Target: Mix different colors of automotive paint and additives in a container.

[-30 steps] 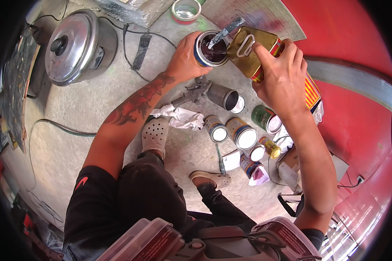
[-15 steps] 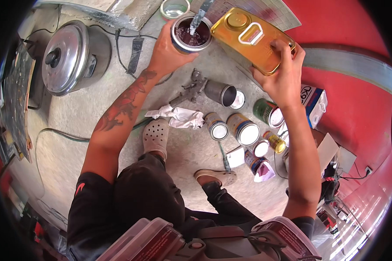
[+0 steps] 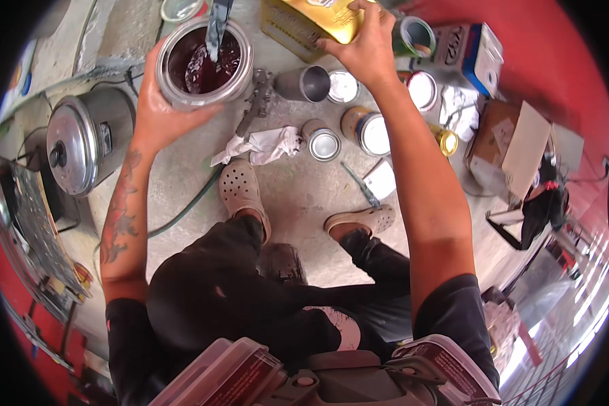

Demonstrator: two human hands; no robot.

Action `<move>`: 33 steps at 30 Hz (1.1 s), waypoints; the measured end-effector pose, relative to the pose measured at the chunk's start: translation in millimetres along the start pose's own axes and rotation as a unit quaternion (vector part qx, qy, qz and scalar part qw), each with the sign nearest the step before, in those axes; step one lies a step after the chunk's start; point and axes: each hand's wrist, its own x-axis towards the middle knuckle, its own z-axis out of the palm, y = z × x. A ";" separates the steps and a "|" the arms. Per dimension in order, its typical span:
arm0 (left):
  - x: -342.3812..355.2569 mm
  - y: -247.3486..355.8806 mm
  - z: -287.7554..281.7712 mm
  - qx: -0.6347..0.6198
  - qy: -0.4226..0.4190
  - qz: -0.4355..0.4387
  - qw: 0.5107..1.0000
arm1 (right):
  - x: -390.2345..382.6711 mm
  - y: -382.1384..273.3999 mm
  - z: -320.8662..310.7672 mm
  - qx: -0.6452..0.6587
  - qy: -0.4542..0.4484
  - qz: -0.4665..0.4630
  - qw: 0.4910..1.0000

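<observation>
My left hand (image 3: 157,115) is wrapped round an open metal paint can (image 3: 181,57), held up at the upper left. Dark red paint (image 3: 199,76) lies inside it. A flat, paint-smeared stirring stick (image 3: 218,27) leans in the can, its lower end in the paint. My right hand (image 3: 369,51) grips a rectangular gold tin (image 3: 308,27) at the top edge, fingers over its right side. The tin's upper part is cut off by the picture edge. It is apart from the paint can, and I cannot tell whether it touches the floor.
A grey metal cup (image 3: 298,84), a crumpled white cloth (image 3: 274,142) and several paint cans (image 3: 323,141) are on the floor before my feet. A lidded pot (image 3: 98,135) stands left. To the right are a white-and-blue metal can (image 3: 470,57) and an open cardboard box (image 3: 504,135).
The view has shifted. The gold tin has swung away from the paint can's rim and turned from its tilt, showing its sides. The paint can appears larger and further left.
</observation>
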 end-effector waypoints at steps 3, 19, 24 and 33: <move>-9.0 35.0 -1.0 0.044 -0.110 0.005 0.993 | -35.7 16.1 -47.4 0.061 -0.035 -0.049 0.996; -130.2 65.9 201.6 -0.036 -0.439 0.067 0.895 | -351.8 105.2 -302.6 0.061 0.030 0.357 0.932; -165.1 28.3 250.4 0.019 -0.431 0.038 0.901 | -320.1 126.0 -280.9 0.038 0.113 0.261 0.958; -168.5 4.3 272.1 0.123 -0.454 0.012 0.882 | -232.9 199.8 -210.8 -0.234 -0.054 0.237 0.941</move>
